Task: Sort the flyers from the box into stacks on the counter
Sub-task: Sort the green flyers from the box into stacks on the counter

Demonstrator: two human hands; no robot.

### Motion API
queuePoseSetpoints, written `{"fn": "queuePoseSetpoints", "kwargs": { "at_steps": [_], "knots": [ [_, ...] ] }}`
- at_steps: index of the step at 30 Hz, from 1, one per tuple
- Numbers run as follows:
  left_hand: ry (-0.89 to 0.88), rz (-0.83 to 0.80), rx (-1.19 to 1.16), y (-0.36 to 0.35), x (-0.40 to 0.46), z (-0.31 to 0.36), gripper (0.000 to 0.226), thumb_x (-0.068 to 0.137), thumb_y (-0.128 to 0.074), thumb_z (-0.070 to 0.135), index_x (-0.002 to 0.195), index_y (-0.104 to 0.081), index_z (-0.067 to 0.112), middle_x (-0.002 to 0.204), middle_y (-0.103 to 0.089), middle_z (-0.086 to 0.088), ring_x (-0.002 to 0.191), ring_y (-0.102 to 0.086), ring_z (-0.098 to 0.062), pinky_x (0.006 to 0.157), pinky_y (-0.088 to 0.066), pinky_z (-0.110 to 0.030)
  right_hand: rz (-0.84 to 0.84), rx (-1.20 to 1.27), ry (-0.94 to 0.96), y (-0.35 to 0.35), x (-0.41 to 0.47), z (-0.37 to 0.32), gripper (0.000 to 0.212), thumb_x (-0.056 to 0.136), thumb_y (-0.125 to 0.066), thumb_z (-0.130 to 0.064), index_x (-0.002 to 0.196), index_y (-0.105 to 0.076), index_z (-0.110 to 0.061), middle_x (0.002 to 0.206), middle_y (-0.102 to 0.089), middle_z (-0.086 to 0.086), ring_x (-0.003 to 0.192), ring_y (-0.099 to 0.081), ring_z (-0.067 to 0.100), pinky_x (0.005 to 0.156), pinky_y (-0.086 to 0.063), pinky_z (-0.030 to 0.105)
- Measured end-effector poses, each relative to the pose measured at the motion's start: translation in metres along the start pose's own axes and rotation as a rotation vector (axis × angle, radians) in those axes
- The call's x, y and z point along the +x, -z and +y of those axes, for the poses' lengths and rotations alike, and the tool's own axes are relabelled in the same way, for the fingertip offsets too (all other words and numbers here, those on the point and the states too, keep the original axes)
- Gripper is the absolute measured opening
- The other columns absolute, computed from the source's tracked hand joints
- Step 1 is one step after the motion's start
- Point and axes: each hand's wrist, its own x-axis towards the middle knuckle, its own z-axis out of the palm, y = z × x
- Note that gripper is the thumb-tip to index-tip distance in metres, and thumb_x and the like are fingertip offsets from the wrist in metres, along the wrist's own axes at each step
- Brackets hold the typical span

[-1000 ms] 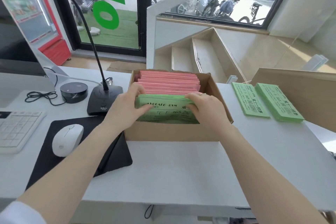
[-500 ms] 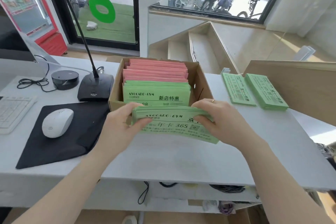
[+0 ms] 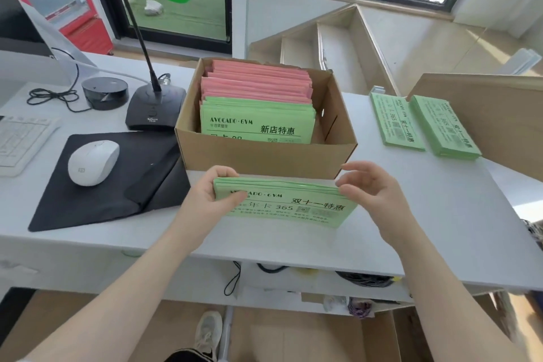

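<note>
Though unboxed, flyers between hands

Green flyer bundle now out of box, held lower; right hand fingers loosened off it.

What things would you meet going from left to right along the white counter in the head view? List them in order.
White keyboard → white computer mouse on the black mouse mat → brown cardboard box of pink and green flyers → two stacks of green flyers lying flat.
</note>
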Motion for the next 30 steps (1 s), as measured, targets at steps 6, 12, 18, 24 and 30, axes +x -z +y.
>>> {"fn": "queuePoseSetpoints", "kwargs": {
  "at_steps": [6,12,18,24,30],
  "knots": [
    [0.007,0.012,-0.048,-0.011,-0.001,-0.006,0.024,0.087,-0.055,-0.004,0.098,-0.05,0.017,0.085,-0.071,0.011,0.084,-0.065,-0.005,0.078,-0.051,-0.018,0.033,0.283,-0.123,-0.023,-0.016,0.039,0.039,0.07,-0.064,-0.009,0.108,-0.059,-0.019,0.098,-0.071,-0.002,0.094,-0.064,0.016,0.076,-0.051,0.022],
    [-0.016,-0.024,-0.083,-0.01,0.005,-0.004,0.027,0.087,-0.053,-0.005,0.095,-0.051,0.021,0.095,-0.069,0.001,0.091,-0.065,-0.01,0.08,-0.049,-0.018,0.142,0.265,-0.061,-0.03,-0.015,0.03,0.028,0.082,-0.053,0.015,0.086,-0.058,-0.012,0.079,-0.072,-0.008,0.079,-0.066,0.008,0.067,-0.051,0.017],
    [0.0,-0.116,0.014,-0.009,0.02,-0.011,0.025,0.087,-0.054,-0.004,0.097,-0.053,0.019,0.094,-0.07,0.007,0.092,-0.064,-0.009,0.085,-0.047,-0.025,0.226,0.216,-0.122,-0.028,-0.02,0.04,0.016,0.083,-0.057,0.009,0.093,-0.058,-0.003,0.081,-0.072,-0.008,0.08,-0.066,0.008,0.07,-0.05,0.018],
    [-0.129,-0.102,0.152,-0.008,0.035,-0.007,0.035,0.081,-0.067,0.007,0.082,-0.061,0.041,0.087,-0.069,0.012,0.086,-0.062,-0.008,0.086,-0.049,-0.028,0.325,0.163,-0.115,-0.019,-0.015,0.033,0.024,0.077,-0.064,0.011,0.081,-0.057,-0.012,0.076,-0.069,-0.004,0.075,-0.064,0.009,0.068,-0.051,0.017],
    [-0.569,-0.187,0.434,-0.04,0.05,0.032,0.02,0.077,-0.066,0.016,0.092,-0.062,0.029,0.082,-0.061,0.032,0.079,-0.055,0.015,0.072,-0.038,0.0,0.454,-0.304,-0.048,0.013,-0.016,0.019,0.034,0.075,-0.073,-0.005,0.092,-0.056,-0.03,0.098,-0.062,-0.002,0.089,-0.056,0.01,0.084,-0.045,0.026]
  ]
}}
